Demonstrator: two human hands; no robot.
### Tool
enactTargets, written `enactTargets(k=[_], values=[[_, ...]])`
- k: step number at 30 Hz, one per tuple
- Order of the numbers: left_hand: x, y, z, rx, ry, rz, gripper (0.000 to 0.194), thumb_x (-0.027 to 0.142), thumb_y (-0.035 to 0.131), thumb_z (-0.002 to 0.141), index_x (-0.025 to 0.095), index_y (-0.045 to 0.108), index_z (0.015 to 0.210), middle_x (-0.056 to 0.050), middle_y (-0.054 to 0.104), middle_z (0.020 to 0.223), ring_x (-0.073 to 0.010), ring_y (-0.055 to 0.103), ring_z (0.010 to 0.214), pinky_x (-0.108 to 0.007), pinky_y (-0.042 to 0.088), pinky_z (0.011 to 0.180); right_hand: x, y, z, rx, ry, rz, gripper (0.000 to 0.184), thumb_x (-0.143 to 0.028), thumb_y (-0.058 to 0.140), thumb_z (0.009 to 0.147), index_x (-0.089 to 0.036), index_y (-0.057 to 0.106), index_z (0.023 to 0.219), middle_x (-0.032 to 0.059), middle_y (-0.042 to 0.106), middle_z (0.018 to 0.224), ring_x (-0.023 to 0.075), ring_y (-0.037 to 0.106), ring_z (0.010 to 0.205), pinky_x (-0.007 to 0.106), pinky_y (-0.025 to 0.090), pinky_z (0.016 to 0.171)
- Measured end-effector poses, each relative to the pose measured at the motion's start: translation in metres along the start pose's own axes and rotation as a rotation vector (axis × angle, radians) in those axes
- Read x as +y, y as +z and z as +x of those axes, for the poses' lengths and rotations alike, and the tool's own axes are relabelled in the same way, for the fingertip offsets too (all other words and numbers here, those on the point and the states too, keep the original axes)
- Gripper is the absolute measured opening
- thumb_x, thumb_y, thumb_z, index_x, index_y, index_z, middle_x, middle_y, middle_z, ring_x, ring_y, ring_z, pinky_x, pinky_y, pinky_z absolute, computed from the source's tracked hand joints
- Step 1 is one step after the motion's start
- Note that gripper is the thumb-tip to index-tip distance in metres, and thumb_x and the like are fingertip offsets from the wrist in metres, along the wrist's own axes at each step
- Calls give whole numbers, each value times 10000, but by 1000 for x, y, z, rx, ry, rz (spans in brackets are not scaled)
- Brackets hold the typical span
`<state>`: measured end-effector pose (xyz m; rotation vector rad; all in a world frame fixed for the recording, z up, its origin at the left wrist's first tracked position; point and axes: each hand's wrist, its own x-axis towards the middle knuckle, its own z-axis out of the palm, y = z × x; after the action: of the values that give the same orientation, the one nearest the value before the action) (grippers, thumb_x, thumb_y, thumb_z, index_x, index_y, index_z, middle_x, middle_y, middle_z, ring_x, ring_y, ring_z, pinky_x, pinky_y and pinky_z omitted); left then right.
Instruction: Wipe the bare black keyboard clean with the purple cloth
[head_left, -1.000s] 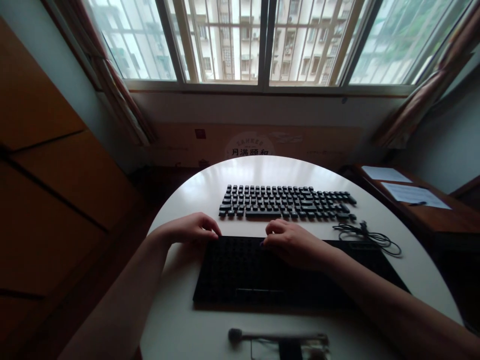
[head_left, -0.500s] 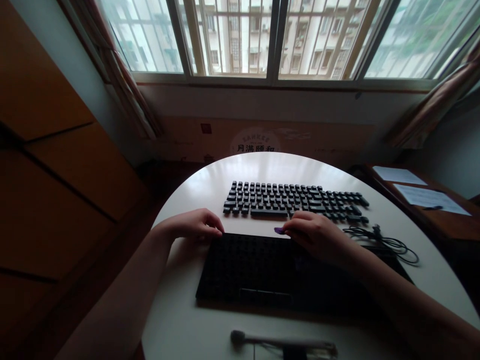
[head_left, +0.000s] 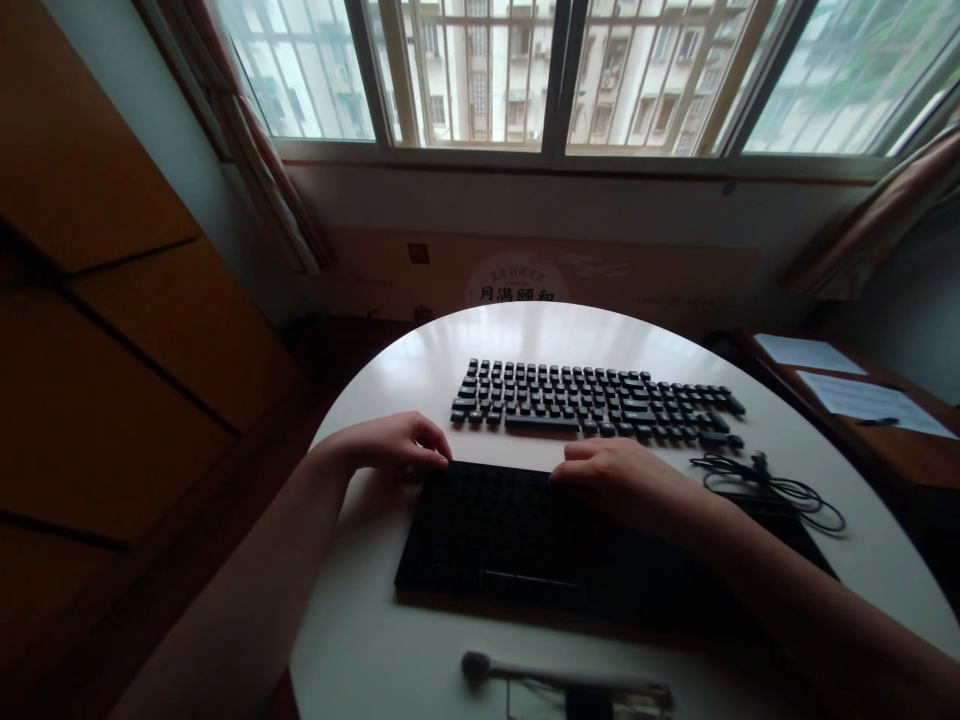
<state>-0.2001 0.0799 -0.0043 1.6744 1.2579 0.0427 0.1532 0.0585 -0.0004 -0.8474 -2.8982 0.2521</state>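
loose keycaps (head_left: 636, 406) sit in rows on the worktop (head_left: 360, 640) beyond the black keyboard base (head_left: 487, 530), too dark to show what remains. the right hand (head_left: 619, 475) seemingly pinches a purple piece (head_left: 553, 478); whether the left hand (head_left: 405, 440) grips the corner, i cannot tell.

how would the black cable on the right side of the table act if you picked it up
The black cable is probably floppy, since it bends into thin, loose loops. It is likely light, being so slender, and its loops might snag when lifted because they cross one another.
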Motion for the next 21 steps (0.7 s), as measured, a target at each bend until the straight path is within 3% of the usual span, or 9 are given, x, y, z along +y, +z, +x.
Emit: enactTargets(k=[5,11,16,19,21], values=[[-2,1,0,10,3,-16,425,528,734,755,170,764,983,-18,624,638,-152,557,559,-231,393,512,0,1,-1,2,-41,12,196,-104,576,969,-236,721,973,-12,592,788,132,532,670,269,297,604],[-4,0,0,10,11,-9,435,526,745,754,161,764,990,-16,634,646,-144,548,551,-231,386,513,7,7,-4,45,-111,18,194,-156,585,982,-258,748,1012,-9,575,762,138,529,657,275,317,600],[-3,0,0,1,18,-22,437,529,740,761,155,761,985,-14,620,643,-140,538,556,-227,377,510,23,2,-18,240,-79,223,220,-274,529,1028,-237,742,1073,27,638,861,126,605,684,240,424,618],[-2,-1,0,-1,12,-5,435,527,741,761,158,763,992,-15,622,649,-141,543,558,-224,379,510,32,-9,-29,356,-13,191,208,-253,539,1010,-225,731,1084,51,673,906,146,652,741,249,478,660],[-1,-1,-1,-4,1,-9,439,528,741,760,159,762,998,-17,622,647,-142,545,557,-225,382,511,35,-14,-34,350,20,156,195,-228,563,985,-244,731,1084,49,691,925,157,670,765,259,491,678]])
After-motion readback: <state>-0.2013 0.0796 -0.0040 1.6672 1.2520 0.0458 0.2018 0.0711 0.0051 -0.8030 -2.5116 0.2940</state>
